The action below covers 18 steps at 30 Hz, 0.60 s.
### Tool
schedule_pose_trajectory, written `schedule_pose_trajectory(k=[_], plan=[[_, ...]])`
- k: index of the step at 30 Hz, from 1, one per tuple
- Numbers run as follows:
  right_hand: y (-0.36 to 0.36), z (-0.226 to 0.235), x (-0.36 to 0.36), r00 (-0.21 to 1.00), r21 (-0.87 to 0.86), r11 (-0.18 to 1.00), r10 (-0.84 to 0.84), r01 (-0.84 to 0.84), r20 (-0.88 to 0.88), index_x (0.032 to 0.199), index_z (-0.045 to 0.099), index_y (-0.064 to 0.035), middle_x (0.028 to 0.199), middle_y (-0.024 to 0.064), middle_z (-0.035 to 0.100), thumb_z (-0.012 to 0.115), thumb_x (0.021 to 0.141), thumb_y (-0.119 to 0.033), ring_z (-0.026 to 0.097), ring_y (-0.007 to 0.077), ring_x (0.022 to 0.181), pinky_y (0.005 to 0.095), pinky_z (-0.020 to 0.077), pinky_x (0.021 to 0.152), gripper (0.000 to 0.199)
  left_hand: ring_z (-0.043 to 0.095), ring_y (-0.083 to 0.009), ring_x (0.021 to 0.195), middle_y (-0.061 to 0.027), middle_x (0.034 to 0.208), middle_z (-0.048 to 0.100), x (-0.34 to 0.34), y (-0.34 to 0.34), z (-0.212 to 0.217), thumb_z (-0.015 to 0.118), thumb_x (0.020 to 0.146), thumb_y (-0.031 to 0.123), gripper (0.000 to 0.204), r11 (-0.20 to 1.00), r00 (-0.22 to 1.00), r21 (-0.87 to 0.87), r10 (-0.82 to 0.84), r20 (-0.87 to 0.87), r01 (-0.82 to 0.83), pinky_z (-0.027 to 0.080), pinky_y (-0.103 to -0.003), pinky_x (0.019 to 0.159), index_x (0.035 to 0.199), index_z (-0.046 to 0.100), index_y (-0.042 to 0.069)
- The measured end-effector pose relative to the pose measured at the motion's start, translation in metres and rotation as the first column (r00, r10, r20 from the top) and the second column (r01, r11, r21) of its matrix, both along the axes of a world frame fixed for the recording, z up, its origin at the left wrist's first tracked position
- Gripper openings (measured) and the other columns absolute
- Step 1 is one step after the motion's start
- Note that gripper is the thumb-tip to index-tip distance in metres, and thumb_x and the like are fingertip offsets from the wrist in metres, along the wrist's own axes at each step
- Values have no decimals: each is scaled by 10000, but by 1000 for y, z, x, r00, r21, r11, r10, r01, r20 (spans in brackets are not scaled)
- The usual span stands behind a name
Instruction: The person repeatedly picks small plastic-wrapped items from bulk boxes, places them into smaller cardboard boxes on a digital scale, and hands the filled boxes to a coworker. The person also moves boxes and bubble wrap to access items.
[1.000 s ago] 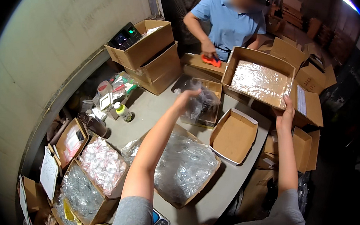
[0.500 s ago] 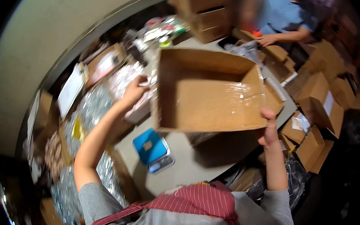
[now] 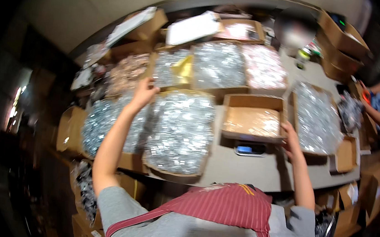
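A shallow cardboard box (image 3: 250, 135) sits over a small scale (image 3: 250, 149), whose display shows below the box's near edge. My right hand (image 3: 291, 138) grips the box's right side at the near corner. Inside the box, only the brown bottom with shiny tape shows. My left hand (image 3: 144, 93) is raised over the filled boxes on the left, fingers loosely bent and apart, with nothing seen in it. Closest to it are a carton of silvery packets (image 3: 180, 131) and a yellow piece (image 3: 183, 69) lying on more clear packets.
Several cartons of packets crowd the table, including pinkish ones (image 3: 264, 67) behind and a clear-bagged one (image 3: 315, 119) at right. Stacked boxes (image 3: 343, 48) stand at the far right. Another person's arm (image 3: 379, 116) works beyond the right end. Cardboard boxes (image 3: 349, 220) lie below the edge.
The view has turned to the left. The cardboard box has gone from held up and tilted to down over the scale. My left hand is now above the left-hand cartons.
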State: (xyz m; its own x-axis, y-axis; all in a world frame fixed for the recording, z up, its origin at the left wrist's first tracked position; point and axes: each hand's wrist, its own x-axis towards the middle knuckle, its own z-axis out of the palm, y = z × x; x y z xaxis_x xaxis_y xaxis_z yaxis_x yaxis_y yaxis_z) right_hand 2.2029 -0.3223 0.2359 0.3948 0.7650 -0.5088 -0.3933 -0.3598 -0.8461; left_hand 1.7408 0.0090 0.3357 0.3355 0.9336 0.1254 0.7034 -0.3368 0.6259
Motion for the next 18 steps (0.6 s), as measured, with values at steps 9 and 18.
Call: schedule_pose_trajectory(k=[9, 18], plan=[[-6, -32, -18, 784, 242, 931, -360, 272, 506, 1276, 578, 20, 1310, 113, 568, 537, 1001, -340, 487, 207, 1250, 325, 326, 1088, 454, 626, -400, 978, -240, 1053, 656, -206, 126, -43, 687, 758, 209, 409, 904, 907, 293, 374, -192, -311, 495, -445, 849, 1099, 642, -12], [48, 20, -109, 785, 407, 895, -384, 185, 486, 1269, 566, -37, 1137, 58, 616, 572, 988, -181, 594, 127, 1013, 287, 458, 913, 316, 543, -413, 1106, -238, 1211, 541, -168, 244, -76, 675, 843, 256, 434, 828, 905, 561, 260, -336, -30, 464, -517, 907, 1168, 555, -5]])
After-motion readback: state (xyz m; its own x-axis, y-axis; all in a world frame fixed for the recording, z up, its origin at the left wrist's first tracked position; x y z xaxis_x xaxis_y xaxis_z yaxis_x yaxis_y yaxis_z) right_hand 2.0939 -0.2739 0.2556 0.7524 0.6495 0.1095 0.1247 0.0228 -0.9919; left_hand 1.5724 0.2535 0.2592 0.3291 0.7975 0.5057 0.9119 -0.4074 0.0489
